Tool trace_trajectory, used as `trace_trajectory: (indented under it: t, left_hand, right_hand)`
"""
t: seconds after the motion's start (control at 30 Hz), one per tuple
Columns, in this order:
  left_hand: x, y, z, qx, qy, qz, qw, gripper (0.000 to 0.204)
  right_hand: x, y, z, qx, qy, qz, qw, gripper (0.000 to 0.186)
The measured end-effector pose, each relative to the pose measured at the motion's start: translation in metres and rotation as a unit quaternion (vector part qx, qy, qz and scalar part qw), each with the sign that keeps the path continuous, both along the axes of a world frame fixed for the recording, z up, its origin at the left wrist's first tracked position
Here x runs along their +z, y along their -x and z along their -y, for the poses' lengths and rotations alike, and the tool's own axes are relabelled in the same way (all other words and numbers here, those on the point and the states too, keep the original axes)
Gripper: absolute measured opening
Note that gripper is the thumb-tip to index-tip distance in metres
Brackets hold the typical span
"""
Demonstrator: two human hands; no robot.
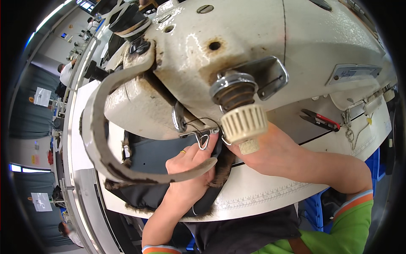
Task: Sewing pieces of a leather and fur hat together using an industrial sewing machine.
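Note:
A large cream sewing machine [245, 34] fills the upper view, its metal worn and stained. Beneath its head lies a black fabric piece [154, 156] with brown fur along its edges. My left hand [190, 173], wearing a ring, is closed on this piece, with the index finger reaching up close to the presser foot area. A curved metal lever [99, 127] crosses in front of that hand. My right hand [266, 148] rests at the right side of the fabric; the ribbed tension knob [244, 122] covers most of its fingers. Dark thread loops near the thread guide [203, 142].
Right of the machine lies a red-and-black-handled cutting tool [320, 120], beside a tangled cord [350, 131]. A ruler scale [262, 194] runs along the white table's near edge. Blue plastic [315, 211] shows below the table. People work at far-left stations.

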State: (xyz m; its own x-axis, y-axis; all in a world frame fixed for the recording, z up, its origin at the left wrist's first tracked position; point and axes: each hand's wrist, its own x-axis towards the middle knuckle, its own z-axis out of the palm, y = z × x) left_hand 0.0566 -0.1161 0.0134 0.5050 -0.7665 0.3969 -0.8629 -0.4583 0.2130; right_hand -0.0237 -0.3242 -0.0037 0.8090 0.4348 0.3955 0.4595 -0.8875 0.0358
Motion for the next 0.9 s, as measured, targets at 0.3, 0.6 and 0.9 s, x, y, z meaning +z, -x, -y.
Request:
trace_trajectory:
  t: [0.3, 0.6, 0.9]
  left_hand:
    - [0.02, -0.002, 0.008, -0.069, -0.089, 0.02, 0.993, 0.056]
    - [0.015, 0.009, 0.013, -0.022, -0.101, -0.004, 0.995, 0.058]
    - [0.008, 0.011, 0.008, -0.024, -0.071, -0.017, 0.997, 0.058]
  right_hand:
    - [0.004, 0.022, -0.003, 0.092, -0.001, 0.03, 0.995, 0.031]
    - [-0.012, 0.014, 0.006, 0.123, -0.038, 0.102, 0.986, 0.032]
    - [-0.006, 0.025, -0.006, 0.119, -0.011, 0.073, 0.99, 0.034]
